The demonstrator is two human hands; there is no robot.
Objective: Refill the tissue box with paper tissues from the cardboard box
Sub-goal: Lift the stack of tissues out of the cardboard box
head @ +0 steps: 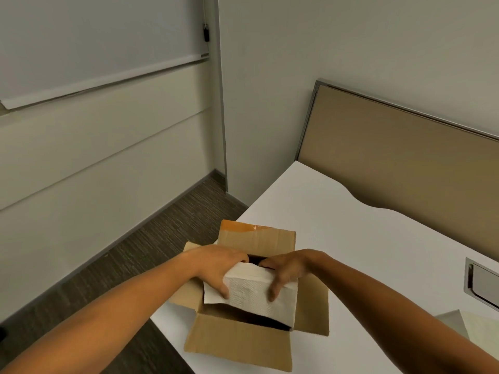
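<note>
An open brown cardboard box (237, 344) with its flaps spread stands at the near left corner of the white table (378, 252). A thick stack of white paper tissues (251, 292) is partly out of the box, tilted, above its dark inside. My left hand (218, 265) grips the stack's left end, thumb on the front face. My right hand (289, 268) grips its right end in the same way. At the lower right edge a pale box-like shape (467, 330) is cut off by the frame; I cannot tell if it is the tissue box.
A tan partition panel (405, 163) runs along the far side of the table. A grey cable hatch (483, 282) is set into the tabletop at the right. Left of the table lies dark carpet (151, 252) beside a pale wall.
</note>
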